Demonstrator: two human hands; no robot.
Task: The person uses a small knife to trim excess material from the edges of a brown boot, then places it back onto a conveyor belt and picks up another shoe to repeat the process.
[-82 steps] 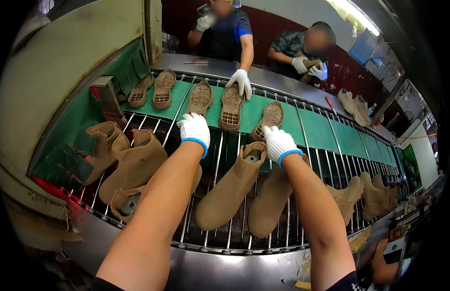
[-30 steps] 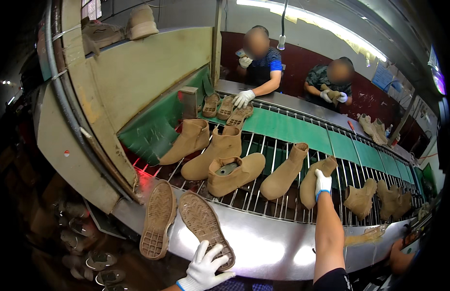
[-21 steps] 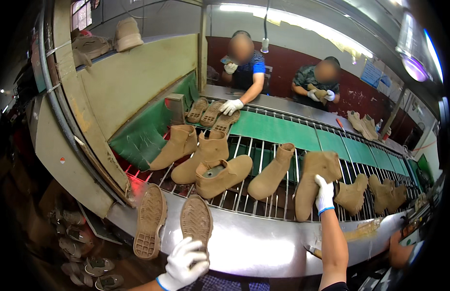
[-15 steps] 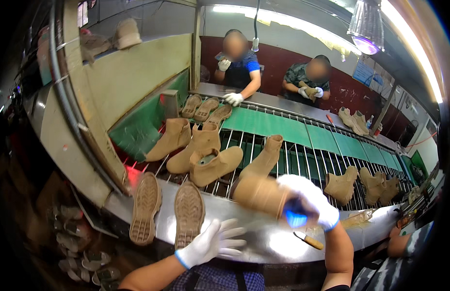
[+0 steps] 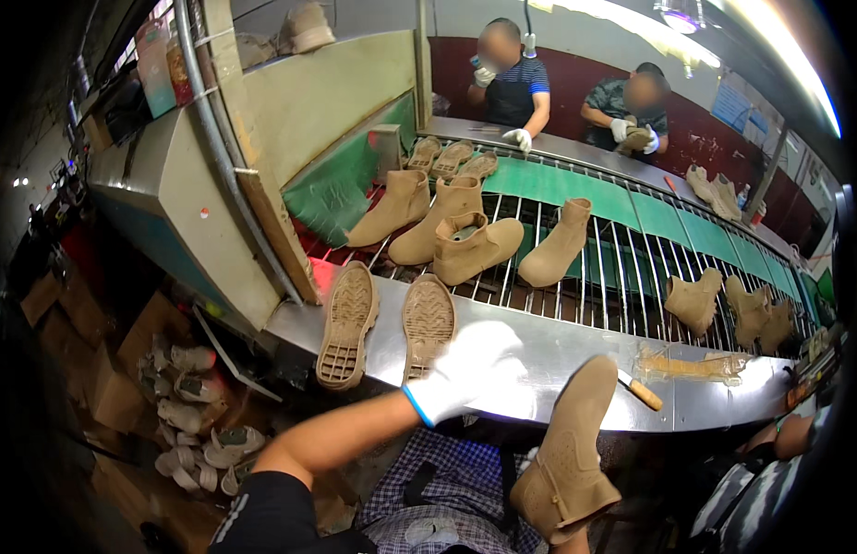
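While the right hand (image 5: 529, 458) grips a tan boot (image 5: 569, 427) toe-up, its fingers mostly hidden, the left hand (image 5: 475, 367) is a white blur beside a brown sole (image 5: 428, 316), finger spread impossible to tell!

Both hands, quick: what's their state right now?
Left hand: blurred; open or closed cannot be told.
Right hand: mostly hidden, holding a tan ankle boot.

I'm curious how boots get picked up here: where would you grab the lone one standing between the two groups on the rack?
Probably round the shaft of the lone boot, reaching in from the right: the shaft stands up, slimmer than the foot is long, and the nearest boot is on its left.
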